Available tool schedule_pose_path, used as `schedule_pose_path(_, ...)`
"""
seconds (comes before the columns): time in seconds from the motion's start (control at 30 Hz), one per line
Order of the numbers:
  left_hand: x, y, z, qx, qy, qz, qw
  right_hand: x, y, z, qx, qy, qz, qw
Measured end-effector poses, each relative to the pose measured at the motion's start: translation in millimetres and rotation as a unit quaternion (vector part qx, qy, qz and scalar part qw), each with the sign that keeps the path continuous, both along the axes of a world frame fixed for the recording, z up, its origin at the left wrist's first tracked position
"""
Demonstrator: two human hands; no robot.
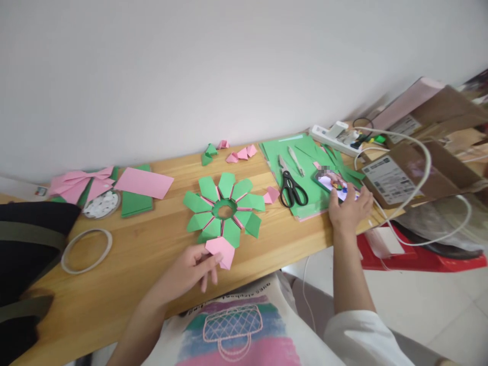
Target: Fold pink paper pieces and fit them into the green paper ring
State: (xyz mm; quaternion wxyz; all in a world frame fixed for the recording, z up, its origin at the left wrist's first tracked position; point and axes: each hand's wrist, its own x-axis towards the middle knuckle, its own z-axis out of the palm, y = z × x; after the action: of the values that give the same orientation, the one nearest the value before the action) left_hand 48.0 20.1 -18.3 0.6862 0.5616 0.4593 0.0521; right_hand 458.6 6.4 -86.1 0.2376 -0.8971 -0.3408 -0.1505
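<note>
My left hand [200, 264] pinches a pink folded paper piece [221, 250] between thumb and fingers, at the front edge of a green paper ring. This ring [208, 189] is made of several green folded petals with pink inner edges around a round hole, and it lies flat on the table. One pink folded piece [271, 194] lies just right of it. Over at the right, my right hand [348, 207] rests with fingers spread on a phone [330, 182] whose screen is lit. Some of that screen is covered by the fingers.
Black-handled scissors [293, 192] and a white craft knife [296, 161] lie on green paper sheets [274, 147]. Small folded pieces [242, 154] sit near the wall. Tape roll [87, 251], pink paper [145, 182] and a pink bow [82, 183] are left; power strip [335, 136] and cardboard box [404, 178] right.
</note>
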Motion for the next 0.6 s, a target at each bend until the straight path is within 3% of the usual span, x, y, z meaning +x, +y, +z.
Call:
schedule_pose_path(0.37,2,2,3.7,-0.003,0.006,-0.011,1.000,-2,0,0.3,0.021,0.017,0.008,1.000)
schedule_pose_path(0.6,-30,11,7.1,-0.005,0.092,-0.005,0.996,3,0,-2.0,0.043,-0.010,0.019,0.999)
